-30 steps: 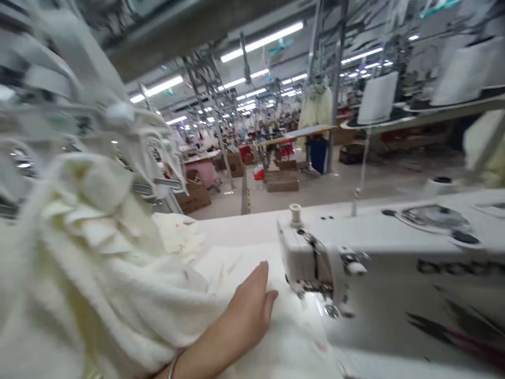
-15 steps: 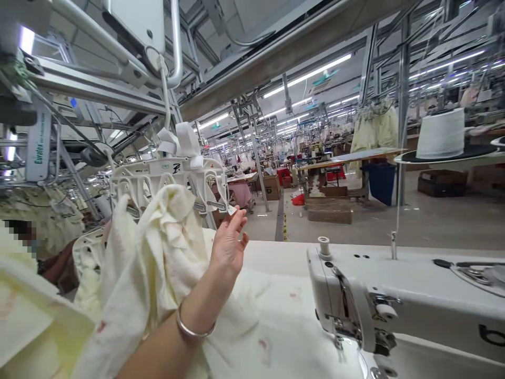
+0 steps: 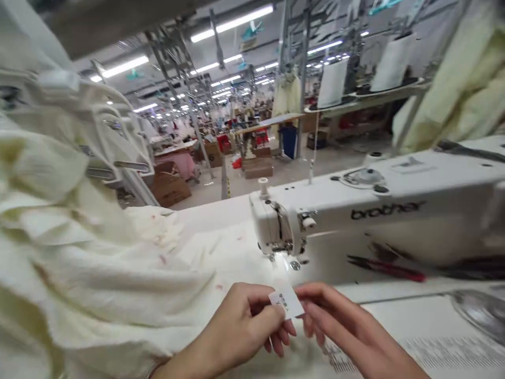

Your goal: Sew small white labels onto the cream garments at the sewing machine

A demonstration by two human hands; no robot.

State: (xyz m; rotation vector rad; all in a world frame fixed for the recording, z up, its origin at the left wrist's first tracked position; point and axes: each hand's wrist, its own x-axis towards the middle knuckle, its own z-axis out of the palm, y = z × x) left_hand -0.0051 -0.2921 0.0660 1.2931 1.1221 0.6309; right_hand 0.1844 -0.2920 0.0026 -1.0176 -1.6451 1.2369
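Both hands meet in front of the sewing machine's needle area. My left hand (image 3: 244,323) pinches a small white label (image 3: 290,302) with dark printing between thumb and fingers. At the label's right edge, my right hand (image 3: 343,321) has its fingertips closed around the corner. Just beyond the hands stands a white sewing machine (image 3: 276,223) with its lamp lit at the needle. Cream fabric (image 3: 118,295) with faint reddish marks hangs and spreads at the left, reaching across the table toward the machine.
A white clip hanger (image 3: 114,137) hangs at upper left above the fabric. Red-handled pliers or snips (image 3: 390,267) lie under the machine arm. White thread cones (image 3: 333,83) stand on a rack behind. A ruler scale (image 3: 445,353) marks the table at right.
My left hand has come down from the hanger clips to the front of the machine, with a label in it. My right hand has entered view. The view has turned right.
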